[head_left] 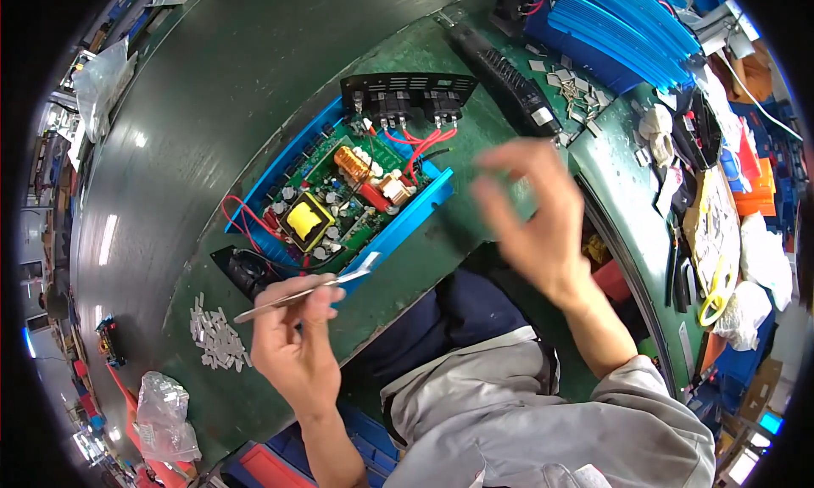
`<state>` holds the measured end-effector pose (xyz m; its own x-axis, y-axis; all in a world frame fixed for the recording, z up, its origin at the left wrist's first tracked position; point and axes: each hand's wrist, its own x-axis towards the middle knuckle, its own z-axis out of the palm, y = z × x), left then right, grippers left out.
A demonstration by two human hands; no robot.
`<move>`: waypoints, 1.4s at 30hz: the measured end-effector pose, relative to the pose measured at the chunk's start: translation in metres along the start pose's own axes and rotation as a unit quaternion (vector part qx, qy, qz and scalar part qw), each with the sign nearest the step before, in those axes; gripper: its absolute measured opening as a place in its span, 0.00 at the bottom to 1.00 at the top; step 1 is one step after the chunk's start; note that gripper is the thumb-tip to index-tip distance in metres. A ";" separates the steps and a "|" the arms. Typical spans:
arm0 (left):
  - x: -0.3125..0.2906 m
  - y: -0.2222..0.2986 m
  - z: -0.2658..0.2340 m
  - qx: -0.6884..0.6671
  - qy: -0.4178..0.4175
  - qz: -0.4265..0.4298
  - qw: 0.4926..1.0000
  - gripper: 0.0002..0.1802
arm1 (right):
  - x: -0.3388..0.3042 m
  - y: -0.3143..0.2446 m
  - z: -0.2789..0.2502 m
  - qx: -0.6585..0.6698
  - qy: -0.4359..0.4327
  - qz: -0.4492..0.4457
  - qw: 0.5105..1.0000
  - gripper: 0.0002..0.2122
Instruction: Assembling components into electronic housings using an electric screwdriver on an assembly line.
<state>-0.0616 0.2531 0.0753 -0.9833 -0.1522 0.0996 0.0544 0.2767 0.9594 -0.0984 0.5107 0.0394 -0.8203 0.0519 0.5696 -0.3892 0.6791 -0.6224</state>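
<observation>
My left hand is closed on a pair of metal tweezers, pinched between thumb and fingers. At the tips of the tweezers is a small pale grey flat piece, just over the near wall of a blue metal case. Inside this case lies a green circuit board with a yellow-wrapped transformer and a copper coil. A black end panel with sockets stands at its far end, joined by red wires. My right hand, smeared by motion, hangs right of the case, thumb and fingers apart, seemingly holding nothing.
A pile of small grey pieces lies left on the green bench, another pile at far right. Beyond the case rests a black power screwdriver. Blue finned housings are stacked at upper right. Yellow-handled scissors lie right.
</observation>
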 end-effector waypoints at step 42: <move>0.017 -0.041 0.014 0.235 -0.035 0.201 0.950 0.06 | -0.155 -0.046 -0.040 0.202 -0.302 0.327 0.872 0.34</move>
<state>-0.0830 0.2525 0.0338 -0.9099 0.1147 0.3986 0.3602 0.6950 0.6222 0.0634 0.5008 0.0020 -0.9458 -0.1463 -0.2899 0.2299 0.3289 -0.9160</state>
